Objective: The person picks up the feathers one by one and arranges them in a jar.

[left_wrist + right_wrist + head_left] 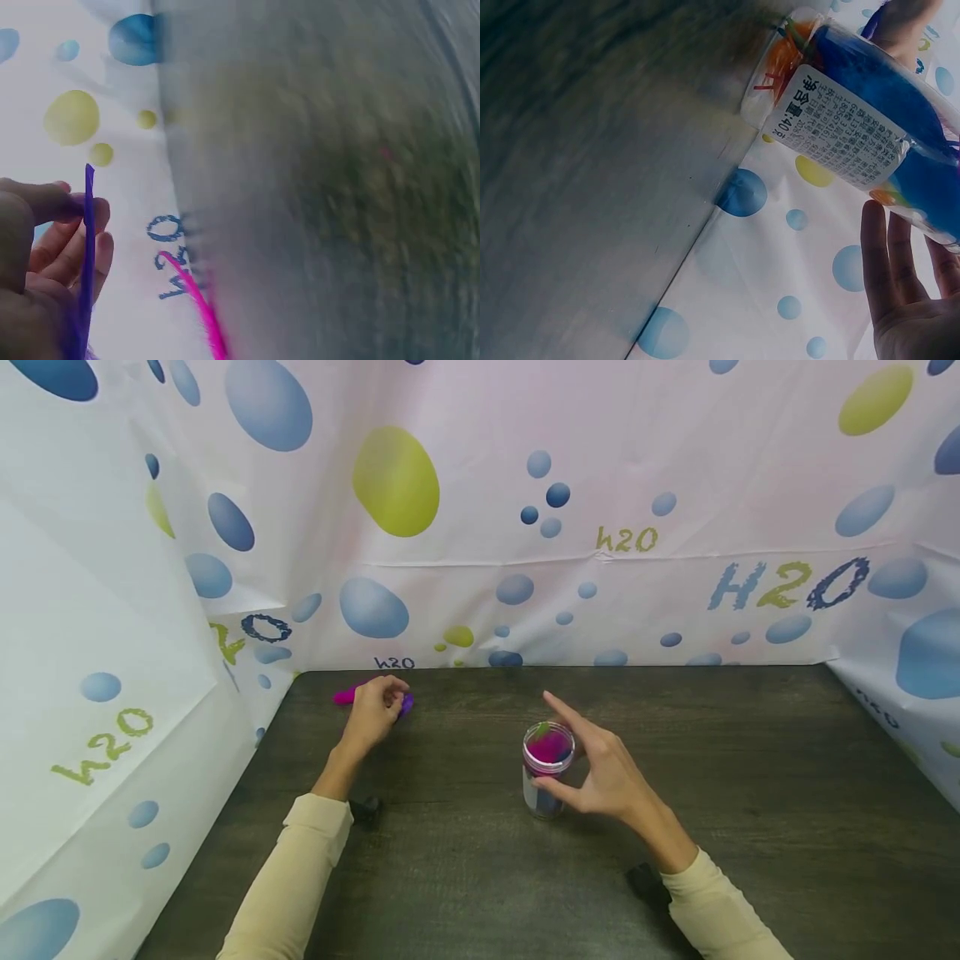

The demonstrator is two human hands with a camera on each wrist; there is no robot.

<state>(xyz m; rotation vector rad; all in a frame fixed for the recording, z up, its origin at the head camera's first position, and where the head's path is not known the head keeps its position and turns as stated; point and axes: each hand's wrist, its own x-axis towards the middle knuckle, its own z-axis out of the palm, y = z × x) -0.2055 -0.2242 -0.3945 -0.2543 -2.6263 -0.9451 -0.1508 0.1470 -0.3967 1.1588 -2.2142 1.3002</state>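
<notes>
A thin purple feather (88,247) is pinched between the thumb and fingers of my left hand (373,708), over the table's far left. In the left wrist view it shows edge-on. Close by lies a bright pink feather (345,697), partly hidden by that hand. A clear, uncapped jar (543,806) stands upright near mid-table, packed with pink, blue, orange and green feathers (877,90). My right hand (611,777) is beside it, thumb in front of the jar and straight fingers spread behind it, fingertips right at its side in the right wrist view.
The dark wooden table (465,868) meets a white sheet (480,460) with blue and green spots at its back and sides. A white printed label (840,127) covers one side of the jar.
</notes>
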